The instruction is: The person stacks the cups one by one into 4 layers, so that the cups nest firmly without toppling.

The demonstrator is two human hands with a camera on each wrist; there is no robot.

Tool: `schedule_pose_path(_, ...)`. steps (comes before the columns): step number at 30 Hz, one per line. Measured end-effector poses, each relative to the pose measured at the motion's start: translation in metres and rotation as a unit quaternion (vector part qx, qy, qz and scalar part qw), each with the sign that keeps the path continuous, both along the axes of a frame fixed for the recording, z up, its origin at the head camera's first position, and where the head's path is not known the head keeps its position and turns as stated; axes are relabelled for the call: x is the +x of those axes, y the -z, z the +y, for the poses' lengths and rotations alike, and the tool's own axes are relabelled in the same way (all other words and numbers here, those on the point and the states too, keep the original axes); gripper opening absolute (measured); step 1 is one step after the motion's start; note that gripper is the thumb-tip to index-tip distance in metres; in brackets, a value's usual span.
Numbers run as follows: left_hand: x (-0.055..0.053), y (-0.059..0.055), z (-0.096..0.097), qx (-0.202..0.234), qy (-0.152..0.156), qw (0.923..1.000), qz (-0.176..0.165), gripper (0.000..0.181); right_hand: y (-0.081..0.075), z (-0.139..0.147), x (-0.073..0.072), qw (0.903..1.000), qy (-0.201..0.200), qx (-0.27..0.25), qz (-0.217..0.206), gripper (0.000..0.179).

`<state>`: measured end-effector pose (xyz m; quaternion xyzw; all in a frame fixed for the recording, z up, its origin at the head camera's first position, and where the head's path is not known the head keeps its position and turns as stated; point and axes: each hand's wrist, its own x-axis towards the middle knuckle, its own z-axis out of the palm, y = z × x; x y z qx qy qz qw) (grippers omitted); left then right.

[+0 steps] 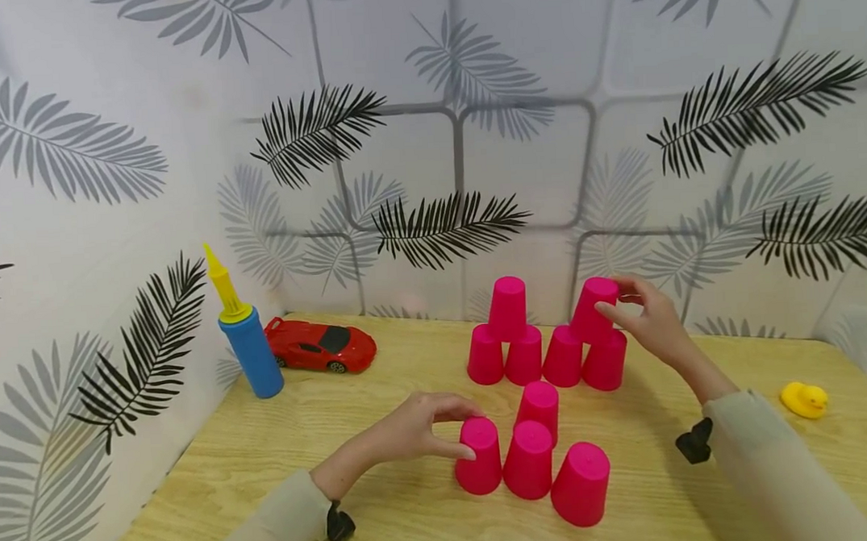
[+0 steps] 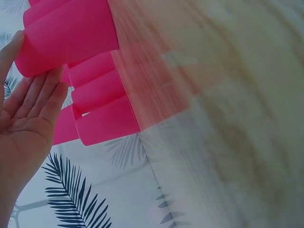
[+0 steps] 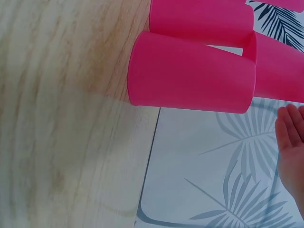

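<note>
Several pink cups stand upside down on the wooden table (image 1: 399,482). My left hand (image 1: 414,429) holds the left cup (image 1: 480,458) of the front row, thumb at its near side and fingers behind it. Beside that one are a middle cup (image 1: 527,464) and a right cup (image 1: 581,486), with another cup (image 1: 539,403) just behind the middle one. At the back, my right hand (image 1: 649,317) is at the top cup (image 1: 593,312) of the right-hand stack. In the right wrist view its fingers (image 3: 290,126) look straight, tips close to that cup's side.
Left of the right-hand stack is another stack, one cup (image 1: 508,309) on two. A blue and yellow hand pump (image 1: 254,351) stands at the left beside a red toy car (image 1: 320,346). A yellow rubber duck (image 1: 802,400) sits far right. A patterned wall (image 1: 414,166) closes the back.
</note>
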<state>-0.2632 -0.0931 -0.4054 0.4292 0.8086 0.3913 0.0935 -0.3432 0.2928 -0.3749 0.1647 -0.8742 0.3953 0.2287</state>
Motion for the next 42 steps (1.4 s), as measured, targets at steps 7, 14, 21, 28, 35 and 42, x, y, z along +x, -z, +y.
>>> schedule_pose_path(7,0.003,-0.004,0.001,-0.007,-0.010,0.9998,0.014,0.050,0.005,0.010,0.026,0.9894,0.052,-0.062,0.120,0.044)
schedule_pose_path(14,-0.001,-0.023,-0.010,0.044,-0.035,0.9966,0.060,0.048,0.012,0.016,0.062,0.9807,-0.012,-0.071,0.182,0.048)
schedule_pose_path(21,-0.014,-0.053,-0.004,0.120,-0.070,0.9849,0.103,0.048,0.018,0.013,0.092,0.9810,-0.082,-0.020,0.174,0.058)
schedule_pose_path(28,-0.029,-0.079,0.020,0.181,-0.091,0.9732,0.108,0.050,0.024,-0.002,0.115,0.9760,-0.162,0.039,0.140,0.059)
schedule_pose_path(35,-0.049,-0.096,0.055,0.218,-0.078,0.9652,0.121,0.051,0.032,-0.017,0.134,0.9645,-0.225,0.101,0.094,0.060)
schedule_pose_path(42,-0.071,-0.107,0.089,0.174,-0.076,0.9627,0.193,0.050,0.031,-0.023,0.141,0.9551,-0.258,0.133,0.058,0.055)
